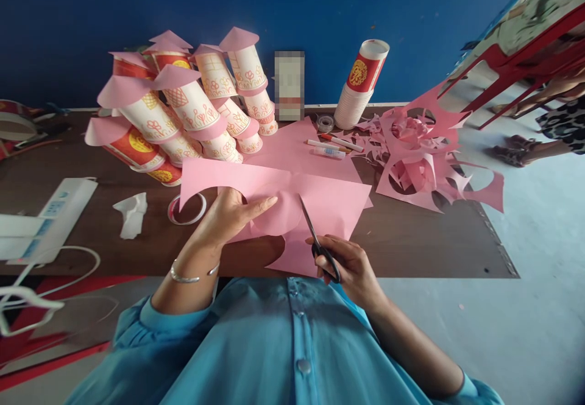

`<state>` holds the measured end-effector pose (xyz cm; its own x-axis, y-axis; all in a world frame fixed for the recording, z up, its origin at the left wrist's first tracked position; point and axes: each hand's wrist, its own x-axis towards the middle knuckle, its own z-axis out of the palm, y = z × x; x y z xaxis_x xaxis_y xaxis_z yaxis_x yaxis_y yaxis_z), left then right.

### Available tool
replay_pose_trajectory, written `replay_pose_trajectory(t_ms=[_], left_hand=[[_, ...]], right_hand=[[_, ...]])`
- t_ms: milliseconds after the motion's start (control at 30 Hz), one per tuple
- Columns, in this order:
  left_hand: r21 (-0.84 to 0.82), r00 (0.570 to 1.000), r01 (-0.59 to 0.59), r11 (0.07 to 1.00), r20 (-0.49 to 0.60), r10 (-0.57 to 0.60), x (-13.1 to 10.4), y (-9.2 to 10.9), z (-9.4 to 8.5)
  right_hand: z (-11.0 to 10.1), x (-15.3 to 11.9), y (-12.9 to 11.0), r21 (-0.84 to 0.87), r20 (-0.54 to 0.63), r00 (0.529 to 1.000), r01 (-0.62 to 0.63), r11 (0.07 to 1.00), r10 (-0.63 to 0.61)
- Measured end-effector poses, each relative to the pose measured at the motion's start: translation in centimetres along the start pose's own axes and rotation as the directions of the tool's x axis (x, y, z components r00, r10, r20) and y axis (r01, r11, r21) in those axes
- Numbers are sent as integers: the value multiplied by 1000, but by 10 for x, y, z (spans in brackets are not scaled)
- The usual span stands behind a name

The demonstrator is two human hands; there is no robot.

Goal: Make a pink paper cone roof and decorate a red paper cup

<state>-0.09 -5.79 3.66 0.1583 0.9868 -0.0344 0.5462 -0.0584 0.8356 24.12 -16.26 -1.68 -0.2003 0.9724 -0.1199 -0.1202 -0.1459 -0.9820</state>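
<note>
My left hand [240,211] grips a sheet of pink paper [274,181], thumb on top and the other fingers hidden beneath. A rounded piece is cut out of the sheet's left part, and a curved line shows around its middle. In my right hand [345,263] is a pair of scissors [316,234] with black handles, fingers through the loops. Their blades point up and away at the paper, near the curved line. Whether the blades are parted is hard to see. Another pink piece hangs below the sheet, close to my right hand.
Paper-cup towers [189,103] with pink cone roofs stand at the back left. A stack of cups [359,85], markers [329,149] and pink paper scraps [418,155] lie toward the right. A tape roll [187,209], crumpled tissue [132,215] and white box [59,219] sit left.
</note>
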Motion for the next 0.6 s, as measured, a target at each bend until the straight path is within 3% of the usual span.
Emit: replay_pose_trajectory(t_ms=[100, 267, 600], left_hand=[[-66, 996, 72, 995, 51, -68, 0, -2, -1], [-57, 996, 82, 995, 48, -80, -1, 1, -2], [-44, 997, 27, 999, 73, -23, 2, 5, -5]], right_hand=[[0, 0, -1, -3, -2, 1000, -10, 1000, 10], [1, -1, -1, 30, -17, 1000, -22, 999, 22], [-2, -1, -4, -46, 0, 1000, -17, 999, 17]])
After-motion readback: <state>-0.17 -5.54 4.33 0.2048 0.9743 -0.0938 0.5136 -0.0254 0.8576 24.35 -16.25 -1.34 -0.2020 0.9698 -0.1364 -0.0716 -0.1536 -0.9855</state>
